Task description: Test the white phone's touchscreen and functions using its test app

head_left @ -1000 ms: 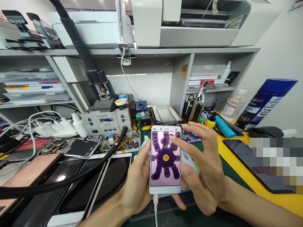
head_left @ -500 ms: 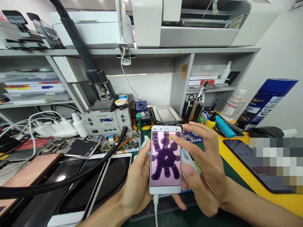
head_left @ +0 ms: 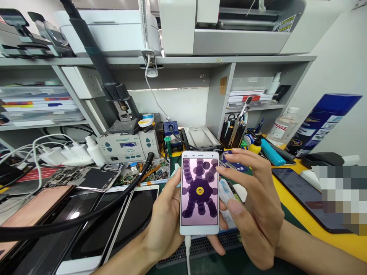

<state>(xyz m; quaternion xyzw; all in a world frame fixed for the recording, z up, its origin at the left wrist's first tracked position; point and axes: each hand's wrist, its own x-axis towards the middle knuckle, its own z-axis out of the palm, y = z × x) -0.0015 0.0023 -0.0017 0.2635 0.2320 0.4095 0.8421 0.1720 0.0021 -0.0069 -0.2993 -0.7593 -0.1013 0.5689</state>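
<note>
A white smartphone point(head_left: 199, 206) stands nearly upright in front of me, its pink screen covered with dark round blobs and a yellow icon at the centre. My left hand point(head_left: 164, 219) is closed around it, with the thumb along the left edge and fingertips showing past the right edge. From the phone's bottom end a white cable point(head_left: 188, 252) hangs down. My right hand point(head_left: 255, 206) is beside the phone's right edge, fingers apart and bent, holding nothing. Its index fingertip is near the upper right of the screen; whether it touches I cannot tell.
Several phones, including a white one point(head_left: 139, 204), lie at the left under a thick black hose point(head_left: 94, 223). A hot-air station point(head_left: 126, 147) and a tray of parts point(head_left: 164, 172) stand behind. At the right are a dark phone point(head_left: 304, 200), a clear bottle point(head_left: 282, 128) and a blue can point(head_left: 321, 124).
My right hand has drawn back to the right, off the screen. The yellow icon, earlier under its fingertip near the top, now shows at the screen's centre. My left hand keeps its hold.
</note>
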